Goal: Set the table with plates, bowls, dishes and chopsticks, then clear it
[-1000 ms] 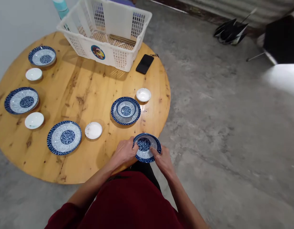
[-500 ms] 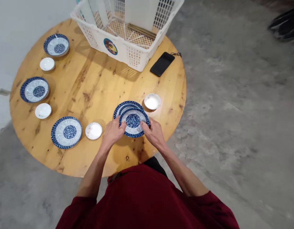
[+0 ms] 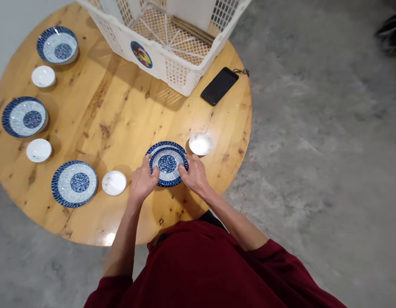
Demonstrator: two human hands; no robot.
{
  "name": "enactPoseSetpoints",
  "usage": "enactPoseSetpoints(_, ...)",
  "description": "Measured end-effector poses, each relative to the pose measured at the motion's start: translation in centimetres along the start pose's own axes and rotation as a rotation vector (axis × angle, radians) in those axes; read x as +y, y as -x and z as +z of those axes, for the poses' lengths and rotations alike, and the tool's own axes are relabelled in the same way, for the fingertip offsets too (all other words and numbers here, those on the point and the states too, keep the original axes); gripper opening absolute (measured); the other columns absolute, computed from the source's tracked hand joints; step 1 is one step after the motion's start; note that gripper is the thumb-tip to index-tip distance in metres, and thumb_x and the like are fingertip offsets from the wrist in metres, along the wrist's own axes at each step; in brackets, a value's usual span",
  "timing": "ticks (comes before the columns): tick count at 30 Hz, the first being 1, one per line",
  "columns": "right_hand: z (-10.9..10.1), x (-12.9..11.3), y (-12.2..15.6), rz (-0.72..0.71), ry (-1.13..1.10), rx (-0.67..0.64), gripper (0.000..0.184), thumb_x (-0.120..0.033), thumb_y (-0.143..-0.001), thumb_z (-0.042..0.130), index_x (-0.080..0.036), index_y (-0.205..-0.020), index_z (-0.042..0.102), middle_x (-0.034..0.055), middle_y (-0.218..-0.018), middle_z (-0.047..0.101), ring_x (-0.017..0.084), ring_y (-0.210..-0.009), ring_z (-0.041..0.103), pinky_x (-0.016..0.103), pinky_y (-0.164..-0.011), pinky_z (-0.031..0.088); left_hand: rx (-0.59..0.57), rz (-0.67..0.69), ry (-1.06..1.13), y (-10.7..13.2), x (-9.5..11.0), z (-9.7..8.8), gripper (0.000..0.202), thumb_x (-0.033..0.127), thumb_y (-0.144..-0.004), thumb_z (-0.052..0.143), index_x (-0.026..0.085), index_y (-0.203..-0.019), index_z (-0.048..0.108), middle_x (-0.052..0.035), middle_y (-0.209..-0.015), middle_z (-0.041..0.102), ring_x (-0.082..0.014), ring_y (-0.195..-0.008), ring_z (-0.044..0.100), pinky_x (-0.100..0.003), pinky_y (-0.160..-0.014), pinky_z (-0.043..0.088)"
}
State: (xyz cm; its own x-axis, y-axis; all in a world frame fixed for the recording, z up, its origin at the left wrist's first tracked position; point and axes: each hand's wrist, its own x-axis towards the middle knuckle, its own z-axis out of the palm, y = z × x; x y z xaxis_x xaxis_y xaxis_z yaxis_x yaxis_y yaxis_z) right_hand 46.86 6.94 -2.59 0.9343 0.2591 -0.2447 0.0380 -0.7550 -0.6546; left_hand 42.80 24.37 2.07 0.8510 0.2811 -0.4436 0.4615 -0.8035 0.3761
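A blue-and-white patterned plate (image 3: 167, 164) is pinched at both sides between my hands, above the near part of the table. My left hand (image 3: 144, 179) closes on its left rim, thumb on top, and my right hand (image 3: 194, 173) grips the right rim the same way. Behind and partly under it shows the rim of another blue-rimmed dish (image 3: 165, 144). Whether the two touch cannot be seen. A small white bowl (image 3: 200, 143) stands just beyond my right hand. To the left of my left hand lies a small white dish (image 3: 114, 183).
Around the left of the round wooden table (image 3: 120, 124) are blue-rimmed dishes (image 3: 74, 184) and small white bowls (image 3: 39, 150). A white plastic basket (image 3: 172, 70) holding long thin sticks (image 3: 193, 30) stands at the back. A black phone (image 3: 219, 85) lies right of it.
The held plate has moved back over the dish behind it, so they overlap more evenly. Both hands keep their grip. The camera view has shifted, moving the left-hand dishes further left.
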Motion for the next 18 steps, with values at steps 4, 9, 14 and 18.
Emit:
enactPoseSetpoints(4,0.5,0.2,-0.3,0.0,0.022,-0.012,0.054,-0.032,-0.091,0.043,-0.007,-0.136,0.061,0.0164,-0.105,0.06,0.029,-0.098,0.059,0.041,-0.094,0.049,-0.028,-0.03,-0.043,-0.6,-0.1,0.1,0.058,0.032,-0.097,0.04,0.01,-0.151,0.041,-0.0185,-0.122,0.072,-0.0371,-0.115,0.069,-0.046,-0.1,0.05)
enactPoseSetpoints(9,1.1,0.9,-0.4,-0.018,0.032,0.026,0.055,-0.032,-0.09,0.046,-0.007,-0.136,0.061,0.0161,-0.103,0.06,0.028,-0.094,0.058,0.042,-0.093,0.05,-0.077,-0.027,-0.11,-1.0,-0.3,0.3,0.058,0.034,-0.098,0.04,0.01,-0.151,0.042,-0.0193,-0.116,0.074,-0.0377,-0.112,0.07,-0.045,-0.097,0.051)
enactPoseSetpoints(14,1.3,1.1,-0.4,-0.028,0.019,0.011,0.053,-0.033,-0.091,0.045,-0.008,-0.135,0.06,0.0146,-0.102,0.058,0.027,-0.092,0.058,0.041,-0.092,0.05,-0.108,-0.054,-0.182,-1.3,-0.6,0.4,0.057,0.036,-0.099,0.042,0.009,-0.15,0.044,-0.0214,-0.111,0.075,-0.0381,-0.109,0.071,-0.044,-0.095,0.051)
enactPoseSetpoints(18,1.3,0.7,-0.5,-0.031,0.057,0.02,0.053,-0.033,-0.09,0.047,-0.01,-0.135,0.062,0.0153,-0.104,0.06,0.026,-0.093,0.06,0.038,-0.09,0.051,-0.085,-0.046,-0.168,-1.5,-1.2,0.2,0.057,0.043,-0.1,0.046,0.011,-0.147,0.045,-0.021,-0.115,0.075,-0.0343,-0.113,0.07,-0.04,-0.098,0.05)
